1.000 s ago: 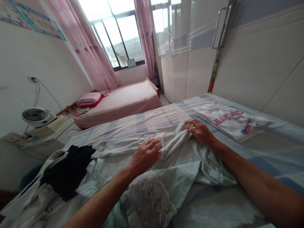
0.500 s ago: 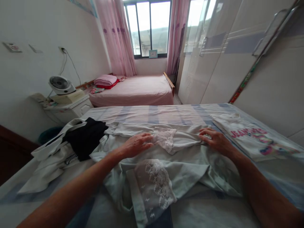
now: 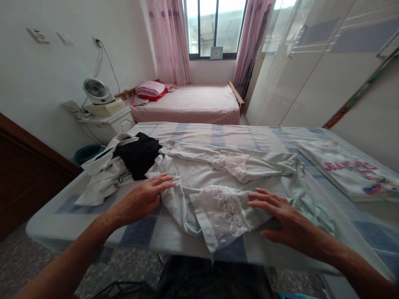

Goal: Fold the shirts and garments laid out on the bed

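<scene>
A pale green garment point(image 3: 193, 176) with white lace panels lies spread across the bed in front of me. One lace panel point(image 3: 229, 211) is at its near edge, and a smaller one is on the folded part farther back. My left hand point(image 3: 145, 199) is at the garment's left side, fingers stretched out, palm down, holding nothing. My right hand point(image 3: 277, 209) hovers at or just over the cloth right of the near lace panel, its fingers apart. Whether either hand touches the fabric is hard to tell.
A black cloth point(image 3: 140, 153) and a white garment point(image 3: 99, 189) are heaped at the left. To the right lies a white T-shirt point(image 3: 349, 170) with pink lettering. A fan point(image 3: 98, 91) stands on the bedside cabinet point(image 3: 118, 124). Behind is a pink bed point(image 3: 199, 104).
Both hands have drawn back from the garment's far folded part toward its near edge; the left has also moved left. My right fingers have opened off the cloth. The view has tilted down.
</scene>
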### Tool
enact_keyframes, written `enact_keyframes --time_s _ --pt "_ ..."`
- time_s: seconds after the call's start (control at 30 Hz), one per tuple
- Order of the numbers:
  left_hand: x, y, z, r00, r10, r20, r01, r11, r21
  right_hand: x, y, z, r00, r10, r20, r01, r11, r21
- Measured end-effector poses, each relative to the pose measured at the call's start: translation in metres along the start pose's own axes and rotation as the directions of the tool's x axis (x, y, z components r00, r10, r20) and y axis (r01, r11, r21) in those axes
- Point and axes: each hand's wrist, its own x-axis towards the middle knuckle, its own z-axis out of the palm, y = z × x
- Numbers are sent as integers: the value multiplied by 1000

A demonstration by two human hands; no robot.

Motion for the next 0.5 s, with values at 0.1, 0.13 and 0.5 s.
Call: enact_keyframes --time_s 0.1,0.13,0.5 --pt "9 2 6 998 61 -11 -61 996 59 5 -11 11 998 -31 -60 26 997 -73" --pt "14 4 7 996 92 -2 -91 993 71 7 -14 14 996 -41 -84 33 995 -92" --pt "36 15 11 980 146 132 -174 956 234 2 -44 3 944 139 -298 -97 984 151"
